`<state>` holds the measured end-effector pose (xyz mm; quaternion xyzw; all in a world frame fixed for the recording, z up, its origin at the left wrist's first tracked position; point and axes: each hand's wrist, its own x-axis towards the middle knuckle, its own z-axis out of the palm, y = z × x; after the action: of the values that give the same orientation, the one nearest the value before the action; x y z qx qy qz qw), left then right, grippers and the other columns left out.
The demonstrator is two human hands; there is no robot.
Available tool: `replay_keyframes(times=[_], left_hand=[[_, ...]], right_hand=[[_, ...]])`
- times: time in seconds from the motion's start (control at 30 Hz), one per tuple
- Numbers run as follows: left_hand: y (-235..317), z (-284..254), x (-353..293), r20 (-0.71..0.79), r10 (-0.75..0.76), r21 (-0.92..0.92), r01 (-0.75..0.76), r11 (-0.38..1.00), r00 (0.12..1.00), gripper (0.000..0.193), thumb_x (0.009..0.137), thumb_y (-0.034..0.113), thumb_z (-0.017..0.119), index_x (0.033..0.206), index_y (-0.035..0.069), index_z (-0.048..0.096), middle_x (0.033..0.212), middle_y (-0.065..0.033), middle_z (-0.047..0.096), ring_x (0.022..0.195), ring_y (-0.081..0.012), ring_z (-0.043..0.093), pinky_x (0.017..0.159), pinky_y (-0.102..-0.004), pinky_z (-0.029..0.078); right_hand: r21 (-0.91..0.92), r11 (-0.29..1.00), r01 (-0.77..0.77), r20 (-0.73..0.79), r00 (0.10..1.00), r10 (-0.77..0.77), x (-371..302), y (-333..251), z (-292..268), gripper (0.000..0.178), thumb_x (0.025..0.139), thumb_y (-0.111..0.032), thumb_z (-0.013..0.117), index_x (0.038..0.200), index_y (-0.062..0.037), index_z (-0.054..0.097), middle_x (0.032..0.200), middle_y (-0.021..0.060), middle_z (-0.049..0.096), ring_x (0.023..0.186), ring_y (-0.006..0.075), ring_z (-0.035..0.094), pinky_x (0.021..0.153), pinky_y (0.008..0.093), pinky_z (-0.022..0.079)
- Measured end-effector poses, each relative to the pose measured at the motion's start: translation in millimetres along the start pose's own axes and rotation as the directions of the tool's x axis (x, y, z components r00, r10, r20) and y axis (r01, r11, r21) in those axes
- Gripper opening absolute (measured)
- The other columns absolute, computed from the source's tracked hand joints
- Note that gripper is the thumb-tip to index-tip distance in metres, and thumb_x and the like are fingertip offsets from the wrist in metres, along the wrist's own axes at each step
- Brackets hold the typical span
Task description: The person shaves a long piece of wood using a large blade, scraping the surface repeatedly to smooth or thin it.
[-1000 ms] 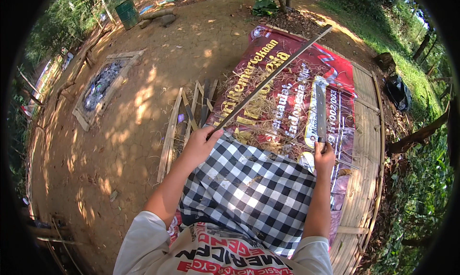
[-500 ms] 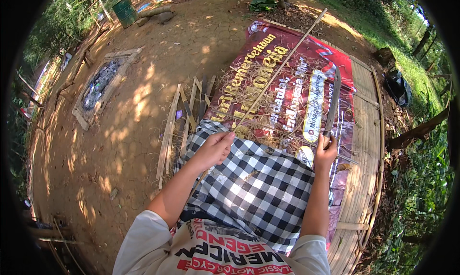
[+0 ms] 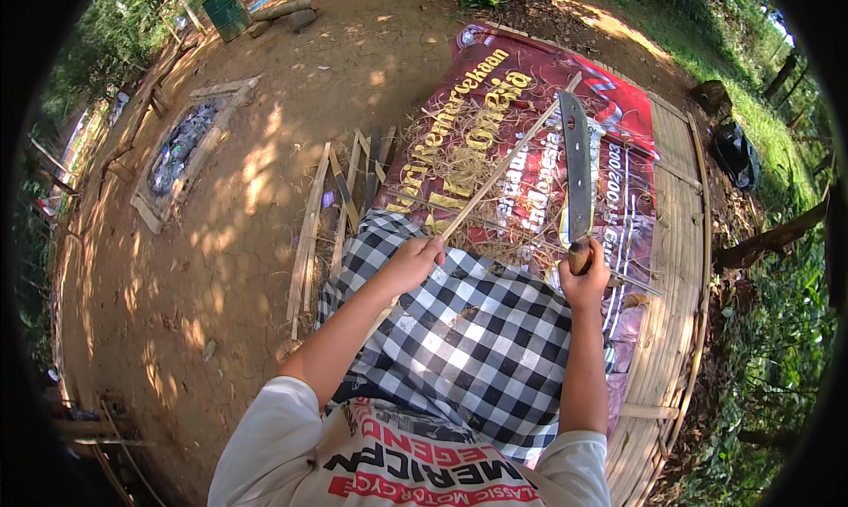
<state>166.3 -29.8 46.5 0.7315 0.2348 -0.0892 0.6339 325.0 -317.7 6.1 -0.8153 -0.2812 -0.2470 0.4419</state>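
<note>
My left hand [image 3: 415, 264] is closed around a long thin bamboo strip [image 3: 495, 178], which slants away to the upper right over the banner. Behind that hand, the strip's near end runs down beside my forearm. In my right hand [image 3: 585, 277] is the wooden handle of a large machete [image 3: 578, 167]. Its blade points away from me, broad face showing, and its tip overlaps the strip near the far end; whether they touch I cannot tell. Under both hands, a black-and-white checked cloth [image 3: 468, 348] covers my lap. Curly shavings [image 3: 446, 140] lie ahead.
A red printed banner [image 3: 640, 123] covers part of a bamboo platform [image 3: 676, 242]. Several bamboo slats [image 3: 309, 242] lie at its left. Farther left is a framed ash pit [image 3: 181, 149]. A green drum [image 3: 227, 14] stands far back; a black bag [image 3: 735, 158] sits at the right.
The machete blade has swung left toward the strip and turned to show its broad face. The strip's far end appears nearer to me. My left hand has shifted slightly right.
</note>
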Motion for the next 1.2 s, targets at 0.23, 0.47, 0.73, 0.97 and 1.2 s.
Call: replay_keyframes(times=[0.23, 0.47, 0.73, 0.97, 1.2], left_hand=[[-20, 11, 6, 0.018, 0.074, 0.123, -0.076, 0.990, 0.997, 0.045, 0.102, 0.035, 0.039, 0.075, 0.003, 0.059, 0.055, -0.0032, 0.043, 0.053, -0.0150, 0.045, 0.055, -0.0339, 0.038], [-41, 3, -17, -0.047, 0.171, 0.339, -0.145, 0.929, 0.984, 0.043, 0.102, 0.032, 0.039, 0.077, 0.000, 0.053, 0.057, -0.0083, 0.045, 0.057, -0.0220, 0.046, 0.059, -0.0383, 0.039], [-37, -1, -29, -0.061, 0.236, 0.427, -0.189, 0.884, 0.970, 0.040, 0.102, 0.028, 0.042, 0.079, -0.003, 0.051, 0.062, -0.0210, 0.050, 0.057, -0.0389, 0.050, 0.058, -0.0458, 0.041], [-42, -4, -33, -0.098, 0.250, 0.519, -0.165, 0.839, 0.963, 0.037, 0.101, 0.027, 0.045, 0.081, -0.003, 0.053, 0.066, -0.0245, 0.054, 0.063, -0.0443, 0.053, 0.059, -0.0476, 0.041], [-63, -32, -84, -0.165, 0.275, 0.574, -0.134, 0.808, 0.947, 0.033, 0.099, 0.024, 0.047, 0.082, -0.003, 0.054, 0.067, -0.0266, 0.055, 0.065, -0.0475, 0.054, 0.057, -0.0495, 0.041]], right_hand=[[-0.190, 0.939, 0.287, 0.469, 0.867, -0.170, -6, -26, 11, 0.055, 0.067, -0.029, 0.074, 0.115, -0.0057, 0.059, 0.084, 0.0114, 0.066, 0.070, 0.0284, 0.066, 0.062, 0.0390, 0.052], [-0.250, 0.911, 0.328, 0.545, 0.826, -0.147, -7, -18, 20, 0.056, 0.074, -0.032, 0.073, 0.118, -0.0038, 0.056, 0.091, 0.0136, 0.061, 0.074, 0.0302, 0.066, 0.061, 0.0402, 0.053], [-0.215, 0.972, 0.094, 0.516, 0.856, 0.031, -12, -6, 20, 0.061, 0.082, -0.037, 0.069, 0.125, 0.0018, 0.051, 0.093, 0.0210, 0.066, 0.072, 0.0364, 0.067, 0.063, 0.0440, 0.054], [-0.103, 0.921, 0.375, 0.694, 0.690, -0.204, -16, -32, 29, 0.057, 0.080, -0.041, 0.069, 0.120, -0.0019, 0.055, 0.099, 0.0164, 0.066, 0.071, 0.0330, 0.066, 0.062, 0.0402, 0.053], [-0.171, 0.983, 0.067, 0.581, 0.812, 0.046, -6, -8, 22, 0.055, 0.082, -0.039, 0.067, 0.121, -0.0024, 0.054, 0.089, 0.0213, 0.066, 0.074, 0.0407, 0.065, 0.064, 0.0461, 0.053]])
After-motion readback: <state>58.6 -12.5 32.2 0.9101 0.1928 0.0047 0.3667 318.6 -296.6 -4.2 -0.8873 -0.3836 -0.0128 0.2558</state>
